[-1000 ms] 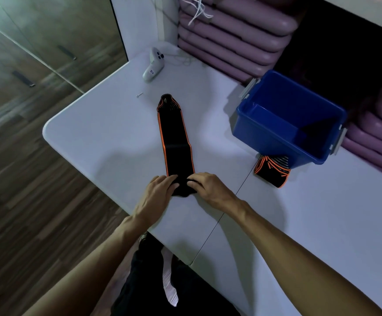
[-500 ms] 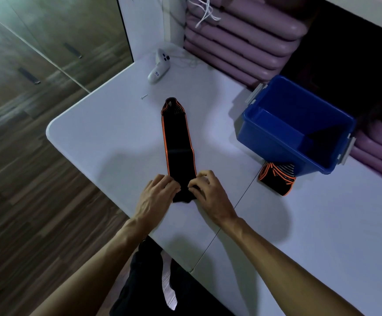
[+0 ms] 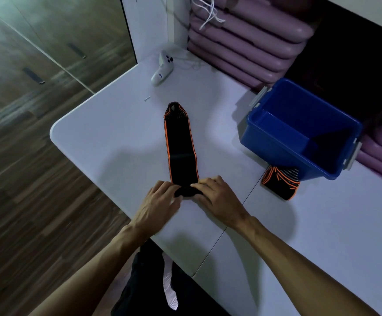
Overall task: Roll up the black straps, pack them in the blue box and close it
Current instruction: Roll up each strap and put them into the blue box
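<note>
A long black strap with orange edges (image 3: 180,144) lies flat on the white table (image 3: 108,133), stretching away from me. Its near end is curled into a small roll. My left hand (image 3: 160,198) and my right hand (image 3: 215,195) both grip that roll from either side, fingers on top. A second black and orange strap (image 3: 280,182), rolled up, lies on the table against the front of the blue box (image 3: 276,144). The box stands open to the right, with grey latches on its ends. No lid is in view.
A white controller (image 3: 162,70) with a cable and a small screw (image 3: 147,99) lie at the table's far end. Stacked purple cushions (image 3: 249,42) line the wall behind the box. The table's rounded edge drops to a wooden floor on the left.
The roll at the strap's near end has grown slightly as both hands turned it forward. The flat part of the strap looks shorter.
</note>
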### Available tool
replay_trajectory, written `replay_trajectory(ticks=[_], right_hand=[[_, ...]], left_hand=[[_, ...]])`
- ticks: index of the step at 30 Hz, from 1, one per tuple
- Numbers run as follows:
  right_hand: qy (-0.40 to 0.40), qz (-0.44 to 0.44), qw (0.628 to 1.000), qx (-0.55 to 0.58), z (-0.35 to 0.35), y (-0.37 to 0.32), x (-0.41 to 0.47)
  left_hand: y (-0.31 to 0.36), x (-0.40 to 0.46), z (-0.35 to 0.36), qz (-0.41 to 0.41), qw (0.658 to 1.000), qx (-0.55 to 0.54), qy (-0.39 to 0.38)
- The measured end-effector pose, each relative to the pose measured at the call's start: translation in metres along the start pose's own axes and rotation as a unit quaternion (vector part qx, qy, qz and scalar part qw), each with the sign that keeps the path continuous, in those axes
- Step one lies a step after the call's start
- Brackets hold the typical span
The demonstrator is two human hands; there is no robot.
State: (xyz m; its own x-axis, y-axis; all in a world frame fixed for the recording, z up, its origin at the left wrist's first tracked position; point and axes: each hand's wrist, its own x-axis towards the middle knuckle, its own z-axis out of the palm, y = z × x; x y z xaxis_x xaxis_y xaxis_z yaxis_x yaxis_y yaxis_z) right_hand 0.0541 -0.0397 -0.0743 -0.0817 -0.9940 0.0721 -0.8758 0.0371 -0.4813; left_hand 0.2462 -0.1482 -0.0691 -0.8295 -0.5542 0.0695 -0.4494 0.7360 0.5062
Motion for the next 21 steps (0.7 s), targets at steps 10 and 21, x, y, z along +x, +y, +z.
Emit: replay_trajectory(ticks=[10, 21], right_hand=[[-0.027, 0.113, 0.981, 0.156, -0.012, -0.006, 0.043], [-0.039, 0.042, 0.997, -0.053, -0.006, 0.005, 0.033]], left_hand=[[-0.008, 0.034, -0.001, -0.153, 0.984, -0.096, 0.014], [-0.006, 0.032, -0.002, -0.052, 0.993, 0.005, 0.105]])
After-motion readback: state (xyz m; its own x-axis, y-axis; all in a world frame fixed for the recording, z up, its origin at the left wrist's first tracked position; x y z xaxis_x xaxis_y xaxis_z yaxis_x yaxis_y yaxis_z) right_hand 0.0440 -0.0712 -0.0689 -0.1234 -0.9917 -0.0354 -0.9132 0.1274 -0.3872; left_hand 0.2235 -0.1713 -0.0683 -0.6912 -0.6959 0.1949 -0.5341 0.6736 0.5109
